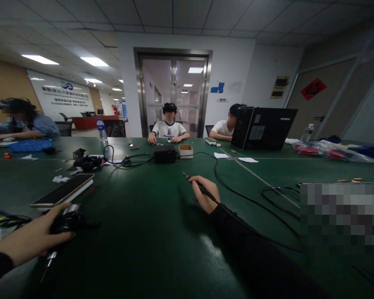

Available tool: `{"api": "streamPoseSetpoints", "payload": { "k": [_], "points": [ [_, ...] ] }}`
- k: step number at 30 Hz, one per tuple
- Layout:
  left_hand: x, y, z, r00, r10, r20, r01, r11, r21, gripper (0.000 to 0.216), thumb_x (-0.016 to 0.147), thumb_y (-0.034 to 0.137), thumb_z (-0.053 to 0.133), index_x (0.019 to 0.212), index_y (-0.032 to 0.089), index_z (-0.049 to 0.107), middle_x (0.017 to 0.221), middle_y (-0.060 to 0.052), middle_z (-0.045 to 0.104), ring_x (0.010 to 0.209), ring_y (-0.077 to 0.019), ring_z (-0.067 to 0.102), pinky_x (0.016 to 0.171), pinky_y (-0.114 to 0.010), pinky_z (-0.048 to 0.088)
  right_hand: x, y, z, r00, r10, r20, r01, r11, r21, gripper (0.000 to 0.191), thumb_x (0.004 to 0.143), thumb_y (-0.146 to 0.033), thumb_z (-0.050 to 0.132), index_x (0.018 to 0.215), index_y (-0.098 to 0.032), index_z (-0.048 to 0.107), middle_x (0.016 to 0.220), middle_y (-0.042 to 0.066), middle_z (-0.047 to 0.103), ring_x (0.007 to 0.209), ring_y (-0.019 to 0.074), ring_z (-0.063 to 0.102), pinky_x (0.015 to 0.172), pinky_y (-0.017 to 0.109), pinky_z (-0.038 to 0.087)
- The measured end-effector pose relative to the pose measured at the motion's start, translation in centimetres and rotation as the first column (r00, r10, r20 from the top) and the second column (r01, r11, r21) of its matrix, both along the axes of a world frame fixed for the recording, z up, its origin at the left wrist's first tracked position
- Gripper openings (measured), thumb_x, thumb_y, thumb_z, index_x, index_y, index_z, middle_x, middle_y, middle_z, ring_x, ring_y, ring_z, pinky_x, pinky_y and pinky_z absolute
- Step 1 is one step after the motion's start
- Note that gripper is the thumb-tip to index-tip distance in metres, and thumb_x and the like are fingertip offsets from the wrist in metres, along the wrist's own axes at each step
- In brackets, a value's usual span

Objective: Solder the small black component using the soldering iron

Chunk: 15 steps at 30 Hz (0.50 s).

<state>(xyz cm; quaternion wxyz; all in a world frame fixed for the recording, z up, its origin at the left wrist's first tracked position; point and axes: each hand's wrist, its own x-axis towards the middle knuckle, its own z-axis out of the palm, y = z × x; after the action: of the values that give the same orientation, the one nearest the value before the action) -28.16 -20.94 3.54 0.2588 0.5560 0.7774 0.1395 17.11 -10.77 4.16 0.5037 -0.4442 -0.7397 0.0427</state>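
Note:
My right hand (206, 193) is closed round a thin black pen-shaped tool (195, 184) with a cable trailing back along my sleeve; its tip points up and to the left above the green table (149, 224). My left hand (39, 236) rests at the lower left, fingers curled over a small black device (69, 220) lying on the table. A thin metal-tipped tool (49, 262) lies just under that hand. A phone (63, 190) lies flat just beyond the left hand.
A black box (164, 153) and a small cardboard box (186, 150) stand mid-table with cables (237, 193) running right. A water bottle (102, 131), an open laptop (263, 128) and plastic bags (324, 149) stand further back. Three people sit across and at left.

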Motion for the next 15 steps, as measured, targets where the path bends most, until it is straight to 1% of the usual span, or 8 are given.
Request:
{"api": "streamPoseSetpoints", "payload": {
  "k": [2,4,6,8,11,13,15],
  "points": [
    [1.9,0.1,0.9,1.000,-0.015,0.007,0.015,0.999,0.032,0.079,0.063,0.067,0.052,0.129,0.042,0.018,0.051,0.018,0.058,0.053,-0.0211,0.063,0.059,-0.034,0.050,0.0,0.0,0.0,1.000,0.005,-0.002,-0.005,1.000,0.000,0.020,0.085,-0.021,0.047,0.087,-0.023,0.067,0.092,0.001,0.072,0.084,0.0169,0.066,0.074,0.026,0.048],
    [4.2,0.7,1.5,0.998,-0.055,0.013,0.054,0.996,0.071,0.076,0.062,0.062,0.057,0.128,0.039,0.026,0.064,0.015,0.065,0.059,-0.0204,0.064,0.057,-0.031,0.050,0.0,0.0,0.0,1.000,0.012,0.000,-0.012,1.000,0.000,0.020,0.085,-0.021,0.047,0.087,-0.023,0.066,0.092,0.001,0.072,0.084,0.0168,0.066,0.075,0.026,0.048],
    [6.8,1.6,1.9,0.994,-0.111,0.024,0.108,0.987,0.121,0.078,0.059,0.055,0.062,0.128,0.033,0.033,0.083,0.007,0.069,0.066,-0.0208,0.066,0.056,-0.030,0.050,0.0,0.1,0.0,1.000,0.017,0.003,-0.017,1.000,0.001,0.020,0.085,-0.021,0.047,0.087,-0.023,0.066,0.092,0.001,0.072,0.083,0.0167,0.066,0.076,0.027,0.048],
    [9.8,3.1,2.3,0.983,-0.177,0.055,0.165,0.970,0.177,0.080,0.057,0.049,0.065,0.129,0.027,0.038,0.100,-0.002,0.068,0.068,-0.0214,0.067,0.055,-0.029,0.050,0.1,0.1,0.0,1.000,0.019,0.004,-0.019,1.000,0.001,0.020,0.085,-0.021,0.047,0.087,-0.023,0.067,0.092,0.001,0.072,0.084,0.0169,0.067,0.077,0.027,0.048],
    [14.4,6.0,2.8,0.956,-0.280,0.082,0.269,0.955,0.126,0.085,0.054,0.044,0.069,0.130,0.024,0.038,0.108,-0.009,0.065,0.056,-0.0189,0.064,0.048,-0.028,0.049,0.1,0.2,-0.1,1.000,0.010,-0.002,-0.010,1.000,-0.005,0.020,0.085,-0.022,0.047,0.087,-0.024,0.067,0.093,0.001,0.072,0.085,0.0172,0.066,0.077,0.027,0.048],
    [17.5,8.2,2.9,0.939,-0.337,0.068,0.327,0.936,0.126,0.083,0.054,0.042,0.071,0.129,0.022,0.039,0.107,-0.011,0.065,0.055,-0.0175,0.064,0.047,-0.026,0.049,0.1,0.2,-0.1,1.000,0.008,-0.004,-0.008,1.000,-0.013,0.020,0.085,-0.022,0.047,0.088,-0.024,0.067,0.093,0.001,0.072,0.085,0.0171,0.066,0.076,0.027,0.048],
    [20.4,10.3,2.7,0.929,-0.367,0.057,0.354,0.922,0.159,0.082,0.056,0.042,0.072,0.128,0.021,0.040,0.108,-0.012,0.064,0.054,-0.0167,0.064,0.046,-0.025,0.050,0.1,0.3,-0.1,1.000,0.007,-0.011,-0.007,1.000,-0.018,0.020,0.085,-0.023,0.047,0.088,-0.024,0.067,0.093,0.001,0.072,0.086,0.0171,0.066,0.077,0.027,0.048]
  ]
}}
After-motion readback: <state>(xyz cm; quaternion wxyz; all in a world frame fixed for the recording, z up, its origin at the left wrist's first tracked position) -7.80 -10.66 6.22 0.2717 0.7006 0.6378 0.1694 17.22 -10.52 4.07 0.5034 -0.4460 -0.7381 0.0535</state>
